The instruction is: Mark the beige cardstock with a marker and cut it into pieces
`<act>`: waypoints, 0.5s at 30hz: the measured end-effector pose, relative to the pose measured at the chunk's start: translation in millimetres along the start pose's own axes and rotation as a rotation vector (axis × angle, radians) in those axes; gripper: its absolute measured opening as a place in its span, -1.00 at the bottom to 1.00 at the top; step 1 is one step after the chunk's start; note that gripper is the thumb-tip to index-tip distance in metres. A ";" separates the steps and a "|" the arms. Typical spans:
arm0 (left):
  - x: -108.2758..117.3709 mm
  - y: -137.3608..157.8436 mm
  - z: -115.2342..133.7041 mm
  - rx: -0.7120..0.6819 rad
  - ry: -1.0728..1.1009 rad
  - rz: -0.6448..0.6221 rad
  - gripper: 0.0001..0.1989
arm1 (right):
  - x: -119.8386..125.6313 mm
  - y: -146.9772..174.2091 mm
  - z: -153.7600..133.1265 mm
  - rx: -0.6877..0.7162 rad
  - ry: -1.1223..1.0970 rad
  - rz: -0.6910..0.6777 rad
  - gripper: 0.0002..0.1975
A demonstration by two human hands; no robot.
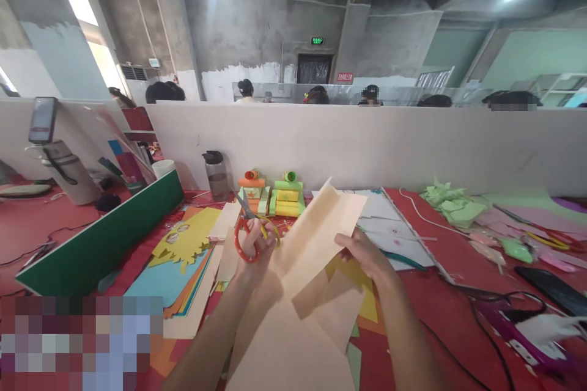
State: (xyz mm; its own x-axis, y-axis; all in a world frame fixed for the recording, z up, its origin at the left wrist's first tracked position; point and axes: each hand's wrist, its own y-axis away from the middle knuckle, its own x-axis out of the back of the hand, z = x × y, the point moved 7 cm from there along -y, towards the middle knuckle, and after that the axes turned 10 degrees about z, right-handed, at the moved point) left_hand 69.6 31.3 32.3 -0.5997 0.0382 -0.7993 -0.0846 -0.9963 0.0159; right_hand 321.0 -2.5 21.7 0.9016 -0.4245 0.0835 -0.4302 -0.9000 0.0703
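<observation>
My left hand [252, 247] is closed round a pair of scissors [246, 206] with one red and one yellow handle loop, its blades pointing up and away. My right hand [364, 250] pinches the right edge of a peach paper sheet [316, 232], thumb on top. The sheet is tilted up, and a fold or curl runs along its left side. Its lower left edge lies close to my left hand; contact there cannot be made out. Beneath it, more peach paper [288, 348] lies on the red table, with yellow paper [369, 302] partly covered at the right.
On the left are a yellow cut-out [188, 235], stacked coloured sheets [158, 281] and a green divider [105, 232]. Behind stand a bottle [215, 176] and two paper models [251, 192]. At right are a white board [389, 226], crumpled green paper [454, 201] and a purple power strip [518, 342].
</observation>
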 end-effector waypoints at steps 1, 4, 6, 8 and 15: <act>2.4 -2.0 2.6 -0.016 0.013 0.019 -0.77 | -0.7 0.8 -0.3 -0.024 -0.018 -0.021 -0.74; 6.9 -6.4 7.2 -0.039 0.023 0.042 -0.74 | 0.7 3.5 -6.5 -0.002 -0.191 -0.021 -0.63; 8.1 -8.1 7.7 -0.033 0.015 0.046 -0.72 | 2.6 5.3 -10.7 0.041 -0.249 -0.009 -0.59; 6.9 -8.5 9.2 -0.036 0.001 0.038 -0.68 | 6.5 6.8 -13.3 0.089 -0.255 0.004 -0.63; -11.9 4.0 21.3 -0.067 -0.062 -0.078 -0.66 | 27.8 10.4 -4.0 0.160 -0.358 -0.079 -0.72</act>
State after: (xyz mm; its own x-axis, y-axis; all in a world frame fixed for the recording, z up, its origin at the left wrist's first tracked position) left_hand 59.5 28.4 54.8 -0.6412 0.1186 -0.7582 -0.0807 -0.9929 -0.0871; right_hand 341.4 -23.3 28.7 0.9025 -0.3358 -0.2698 -0.3720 -0.9233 -0.0953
